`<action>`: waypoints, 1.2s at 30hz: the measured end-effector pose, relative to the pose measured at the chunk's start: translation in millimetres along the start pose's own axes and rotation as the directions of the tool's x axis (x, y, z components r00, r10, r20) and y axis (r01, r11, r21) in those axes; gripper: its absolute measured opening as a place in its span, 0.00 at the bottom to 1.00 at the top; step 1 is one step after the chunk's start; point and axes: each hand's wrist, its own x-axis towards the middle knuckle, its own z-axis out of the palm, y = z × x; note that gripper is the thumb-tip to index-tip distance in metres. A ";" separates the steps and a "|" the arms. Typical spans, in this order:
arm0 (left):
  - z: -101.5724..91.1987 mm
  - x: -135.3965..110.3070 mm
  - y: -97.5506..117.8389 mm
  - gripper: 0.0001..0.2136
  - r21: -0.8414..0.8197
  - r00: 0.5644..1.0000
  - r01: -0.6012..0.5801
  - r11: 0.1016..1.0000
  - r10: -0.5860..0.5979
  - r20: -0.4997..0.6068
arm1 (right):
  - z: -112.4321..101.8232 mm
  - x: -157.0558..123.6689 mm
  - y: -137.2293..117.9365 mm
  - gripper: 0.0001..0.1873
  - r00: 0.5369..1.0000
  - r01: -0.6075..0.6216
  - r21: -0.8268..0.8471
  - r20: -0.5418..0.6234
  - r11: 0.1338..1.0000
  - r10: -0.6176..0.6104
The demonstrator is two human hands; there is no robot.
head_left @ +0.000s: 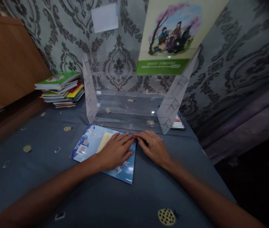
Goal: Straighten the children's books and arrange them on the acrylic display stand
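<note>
While pressing down with the left hand (115, 153), fingers outstretched, on a glossy blue paperback book (126, 172) lying just before a clear, tiered plastic rack (90, 95) on a blue-grey, pineapple-printed cloth (41, 177), touching its far right corner with the curled right hand (153, 147). Clasping nothing with the left grip; cannot tell whether pinching the corner with the right or merely resting fingertips there. Can make out a white barcode (81, 149) and a small square QR code (85, 142) on the book, plus a pale yellow panel (104, 141), partly covered by the left hand and unreadable. Can see, at the rack's upper right, an upright cream cover (172, 38) painted with robed figures under pink blossom; cannot read the pale characters on its green lower band (163, 66). Can also see a white card (105, 18) with a blue edge and, left of the rack, a stack of thin books (63, 91), titles illegible.
</note>
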 end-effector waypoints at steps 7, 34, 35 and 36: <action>-12.1 -36.7 -46.1 0.22 0.017 0.994 0.104 0.994 -0.104 -0.016 | -1.3 -1.3 -1.4 0.13 1.000 0.012 -0.039 0.005 0.999 -0.012; -50.4 -201.5 -83.4 0.19 -0.119 0.967 0.181 0.976 -0.199 -0.161 | 2.2 -1.1 0.9 0.13 0.999 -0.008 -0.066 0.032 0.998 0.010; -51.8 -201.8 -81.2 0.19 -0.105 0.966 0.186 0.977 -0.201 -0.163 | 2.4 -1.1 0.9 0.13 0.999 -0.010 -0.063 0.032 0.998 0.012; -53.0 -201.5 -79.1 0.19 -0.088 0.966 0.180 0.980 -0.193 -0.171 | 2.5 -1.2 0.8 0.13 0.999 -0.013 -0.060 0.034 0.998 0.015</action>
